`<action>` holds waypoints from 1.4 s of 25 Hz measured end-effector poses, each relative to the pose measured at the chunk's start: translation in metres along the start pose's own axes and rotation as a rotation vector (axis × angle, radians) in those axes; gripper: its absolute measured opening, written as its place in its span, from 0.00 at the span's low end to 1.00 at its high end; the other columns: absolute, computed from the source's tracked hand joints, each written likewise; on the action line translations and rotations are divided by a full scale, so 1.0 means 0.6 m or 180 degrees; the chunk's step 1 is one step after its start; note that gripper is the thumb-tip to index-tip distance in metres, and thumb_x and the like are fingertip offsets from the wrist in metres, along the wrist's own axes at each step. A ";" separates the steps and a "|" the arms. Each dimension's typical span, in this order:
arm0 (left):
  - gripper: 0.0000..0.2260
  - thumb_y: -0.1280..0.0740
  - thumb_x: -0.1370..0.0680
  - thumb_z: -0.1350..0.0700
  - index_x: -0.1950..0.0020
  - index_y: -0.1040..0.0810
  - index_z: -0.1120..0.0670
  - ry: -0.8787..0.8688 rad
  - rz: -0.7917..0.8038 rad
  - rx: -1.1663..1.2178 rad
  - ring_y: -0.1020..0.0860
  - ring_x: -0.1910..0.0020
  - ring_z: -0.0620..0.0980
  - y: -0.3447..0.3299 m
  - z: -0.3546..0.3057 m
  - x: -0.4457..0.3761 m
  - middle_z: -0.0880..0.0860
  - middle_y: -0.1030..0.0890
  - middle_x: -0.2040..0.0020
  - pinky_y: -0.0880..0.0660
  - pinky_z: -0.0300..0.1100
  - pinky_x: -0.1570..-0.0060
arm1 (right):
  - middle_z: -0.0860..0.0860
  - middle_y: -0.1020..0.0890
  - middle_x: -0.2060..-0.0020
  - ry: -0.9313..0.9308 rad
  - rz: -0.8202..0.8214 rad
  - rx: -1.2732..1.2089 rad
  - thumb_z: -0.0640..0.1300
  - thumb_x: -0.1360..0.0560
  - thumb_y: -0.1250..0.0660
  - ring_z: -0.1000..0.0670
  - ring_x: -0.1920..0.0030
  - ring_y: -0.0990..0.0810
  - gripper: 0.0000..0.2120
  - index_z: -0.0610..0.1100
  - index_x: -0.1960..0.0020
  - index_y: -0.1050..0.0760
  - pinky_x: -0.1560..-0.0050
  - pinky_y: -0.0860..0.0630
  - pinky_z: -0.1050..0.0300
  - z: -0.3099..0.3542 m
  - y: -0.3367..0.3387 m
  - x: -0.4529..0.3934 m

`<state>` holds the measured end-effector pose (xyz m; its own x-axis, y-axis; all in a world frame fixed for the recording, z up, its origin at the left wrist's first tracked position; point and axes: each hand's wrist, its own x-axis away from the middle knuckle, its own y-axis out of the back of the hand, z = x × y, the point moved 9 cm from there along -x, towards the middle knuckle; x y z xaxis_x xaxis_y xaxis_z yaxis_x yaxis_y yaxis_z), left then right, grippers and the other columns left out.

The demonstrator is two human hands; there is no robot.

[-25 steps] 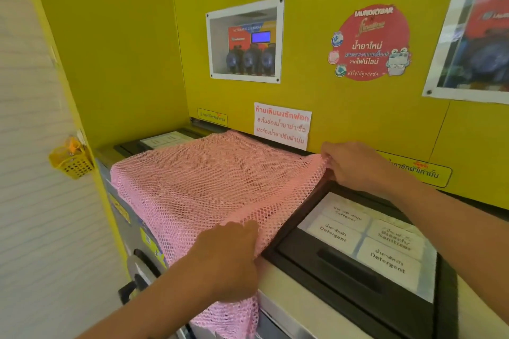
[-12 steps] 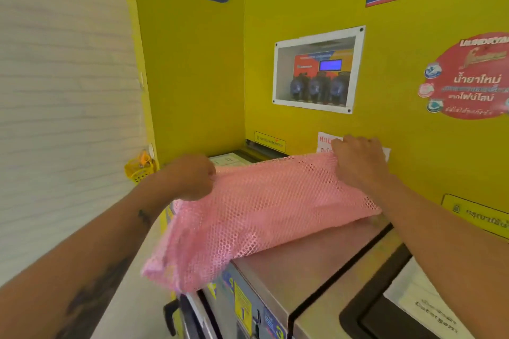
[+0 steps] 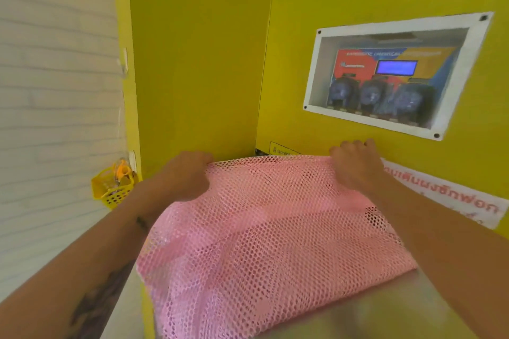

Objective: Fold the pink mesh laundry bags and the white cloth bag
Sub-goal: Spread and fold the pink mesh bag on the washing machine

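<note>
Single head-worn wide-angle view, aimed forward and down into yellow wall corner. Close range: forearms enter from lower left and lower right of frame, left hand and right hand at centre, gripping pink mesh bag filling lower middle. Metal machine top at lower right. White brick wall along left edge. Recessed panel at upper right. No second view.

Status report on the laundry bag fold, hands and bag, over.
Left hand and right hand both gripping far edge of pink mesh bag. Bag draped over machine top. Nothing in the way.
</note>
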<state>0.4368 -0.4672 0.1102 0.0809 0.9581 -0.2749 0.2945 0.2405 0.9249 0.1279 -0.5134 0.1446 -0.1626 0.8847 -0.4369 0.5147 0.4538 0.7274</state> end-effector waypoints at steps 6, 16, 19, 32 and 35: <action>0.21 0.40 0.20 0.51 0.27 0.35 0.45 -0.0633 0.0088 -0.0412 0.32 0.31 0.54 -0.140 -0.044 -0.053 0.52 0.31 0.29 0.37 0.58 0.30 | 0.45 0.24 0.42 0.0088 0.0242 -0.0451 0.48 0.29 0.33 0.43 0.41 0.26 0.23 0.47 0.36 0.30 0.42 0.30 0.47 0.127 -0.093 -0.045; 0.25 0.57 0.19 0.40 0.22 0.45 0.41 -0.0887 0.0717 -0.0427 0.47 0.21 0.50 -0.240 -0.053 -0.037 0.50 0.43 0.20 0.64 0.62 0.26 | 0.46 0.19 0.48 -0.0293 0.1528 -0.1367 0.41 0.26 0.38 0.45 0.51 0.22 0.11 0.45 0.46 0.21 0.49 0.22 0.48 0.046 -0.201 0.037; 0.22 0.49 0.19 0.44 0.25 0.36 0.43 -0.0714 0.0729 -0.0396 0.38 0.25 0.52 -0.220 -0.067 -0.046 0.50 0.35 0.24 0.59 0.65 0.26 | 0.46 0.21 0.39 -0.0471 0.0957 -0.1874 0.37 0.25 0.38 0.43 0.41 0.23 0.18 0.44 0.36 0.22 0.42 0.24 0.48 -0.015 -0.146 0.080; 0.10 0.36 0.24 0.58 0.52 0.19 0.45 -0.1904 -0.0041 0.1885 0.22 0.52 0.49 -0.010 -0.593 0.188 0.45 0.19 0.51 0.30 0.41 0.53 | 0.52 0.21 0.39 -0.0863 0.1328 -0.2164 0.41 0.22 0.35 0.52 0.45 0.21 0.17 0.51 0.35 0.24 0.46 0.29 0.58 -0.402 0.074 0.553; 0.09 0.35 0.24 0.57 0.54 0.18 0.44 -0.2277 0.0140 0.2148 0.20 0.56 0.47 0.002 -0.742 0.301 0.44 0.19 0.54 0.29 0.40 0.61 | 0.53 0.22 0.39 -0.1132 0.1383 -0.1934 0.43 0.22 0.35 0.50 0.43 0.21 0.17 0.52 0.34 0.24 0.41 0.26 0.52 -0.511 0.110 0.695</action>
<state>0.0280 -0.2248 0.1785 0.5965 0.5904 -0.5437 0.7414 -0.1457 0.6551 -0.1640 -0.0819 0.1724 0.2745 0.9543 -0.1179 -0.0911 0.1479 0.9848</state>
